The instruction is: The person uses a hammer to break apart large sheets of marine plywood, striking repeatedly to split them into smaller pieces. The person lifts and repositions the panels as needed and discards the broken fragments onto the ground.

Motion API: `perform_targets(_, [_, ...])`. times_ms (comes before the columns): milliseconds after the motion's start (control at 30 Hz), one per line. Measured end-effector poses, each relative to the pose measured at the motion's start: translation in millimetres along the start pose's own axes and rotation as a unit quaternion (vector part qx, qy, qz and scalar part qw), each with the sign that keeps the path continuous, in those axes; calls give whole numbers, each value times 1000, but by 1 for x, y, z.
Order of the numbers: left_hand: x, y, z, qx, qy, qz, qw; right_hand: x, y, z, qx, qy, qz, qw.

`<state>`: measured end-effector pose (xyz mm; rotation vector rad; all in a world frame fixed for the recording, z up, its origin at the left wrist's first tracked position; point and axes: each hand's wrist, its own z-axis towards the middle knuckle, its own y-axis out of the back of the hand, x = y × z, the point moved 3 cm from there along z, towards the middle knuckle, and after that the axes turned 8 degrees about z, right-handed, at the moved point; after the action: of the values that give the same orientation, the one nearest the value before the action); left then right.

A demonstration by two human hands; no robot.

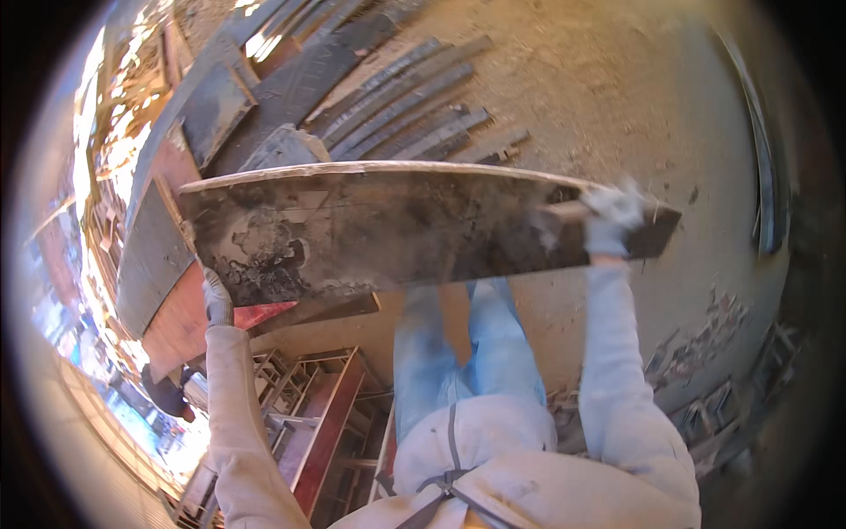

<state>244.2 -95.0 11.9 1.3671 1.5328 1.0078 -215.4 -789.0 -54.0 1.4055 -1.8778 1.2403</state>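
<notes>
A long, dark plywood board [388,231] stands on edge in front of my legs, its face stained and scuffed and its pale raw edge upward. My gloved left hand [217,298] grips its lower left corner, the fingertips partly hidden. Near the board's right end, my gloved right hand [612,217] is closed round a hammer [564,210] with a short wooden handle. Motion smears that hand and the hammer's head, which lies over the board's face; whether it touches the board cannot be made out.
Dark planks [405,97] and plywood sheets [211,115] lie beyond the board and to the left. A reddish panel [181,313] leans by my left hand. Metal frames [304,397] stand lower left, near another person [167,392]. Rubble [705,331] and long strips [762,159] lie right.
</notes>
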Motion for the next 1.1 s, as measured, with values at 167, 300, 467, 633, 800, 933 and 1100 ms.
perform_targets(167, [-3, 12, -10, 25, 98, 65, 993, 44, 6, -7, 109, 42, -169, 979])
perform_targets(300, [-23, 20, -24, 20, 78, 78, 994, -11, -125, -82, 309, -40, -77, 947])
perform_targets(467, [-48, 27, -43, 16, 38, 68, 997, -75, -288, -155, 349, -52, -254, 901])
perform_targets(633, [-57, 29, -55, 19, 54, 62, 996, -121, -364, -184, 285, -2, -443, 850])
perform_targets(800, [-56, 22, -62, -31, 19, -28, 999, -162, -402, -214, 358, 17, -470, 807])
perform_targets(933, [-55, 23, -61, -14, 7, -39, 999, -161, -424, -232, 387, 72, -478, 785])
perform_targets(1100, [-59, 32, -60, 28, 15, -11, 999, -158, -424, -232, 412, 49, -469, 780])
